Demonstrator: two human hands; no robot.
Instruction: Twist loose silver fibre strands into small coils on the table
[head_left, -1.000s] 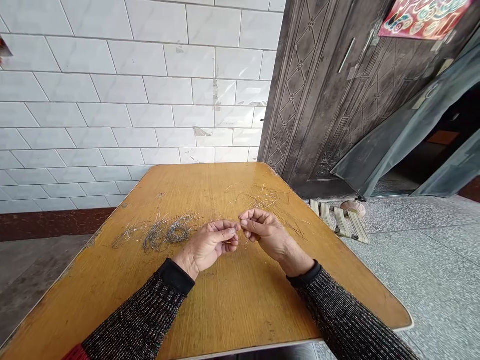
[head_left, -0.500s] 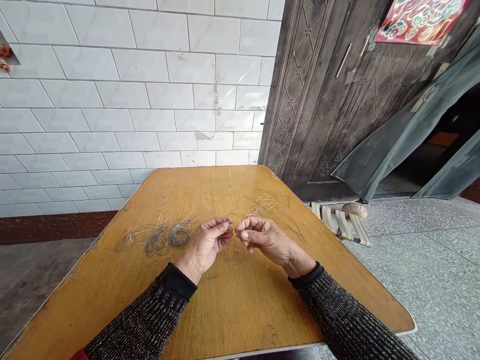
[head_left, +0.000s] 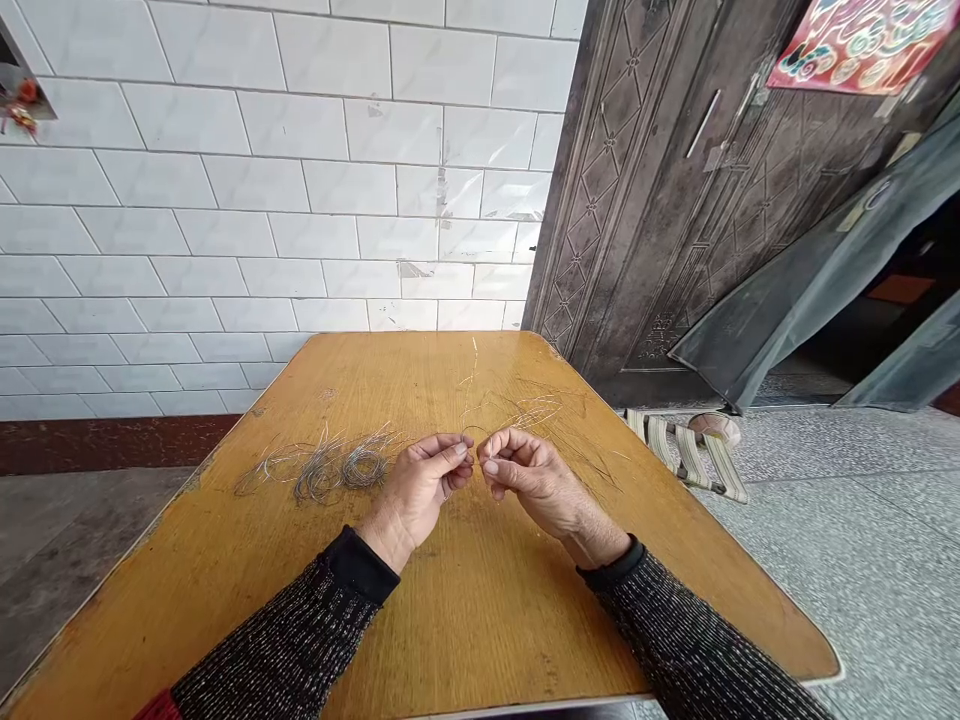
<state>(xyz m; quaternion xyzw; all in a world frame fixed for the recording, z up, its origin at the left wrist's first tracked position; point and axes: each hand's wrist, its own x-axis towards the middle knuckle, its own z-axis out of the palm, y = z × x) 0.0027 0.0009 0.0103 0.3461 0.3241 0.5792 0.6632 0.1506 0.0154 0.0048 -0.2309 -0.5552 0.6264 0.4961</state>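
My left hand (head_left: pixel 424 485) and my right hand (head_left: pixel 534 480) are held close together over the middle of the wooden table (head_left: pixel 465 610). Each pinches a thin wire (head_left: pixel 471 430) between thumb and fingers. The wire arches across the small gap between the fingertips, and a strand rises beyond it towards the table's far edge. Left of my left hand lie several coiled wire bundles (head_left: pixel 364 467), grey and silvery. Past my right hand, loose wires (head_left: pixel 536 410) spread over the table top, partly hidden behind the fingers.
A white tiled wall (head_left: pixel 330 230) stands behind the table. To the right are a dark carved door (head_left: pixel 600 200) and a greenish curtain (head_left: pixel 810 290). A low seat with striped straps (head_left: pixel 686 450) is on the speckled floor beside the table.
The gap between my fingertips has widened slightly, both hands still pinching the wire. The whole view has shifted a little, with the wall and door appearing further right.
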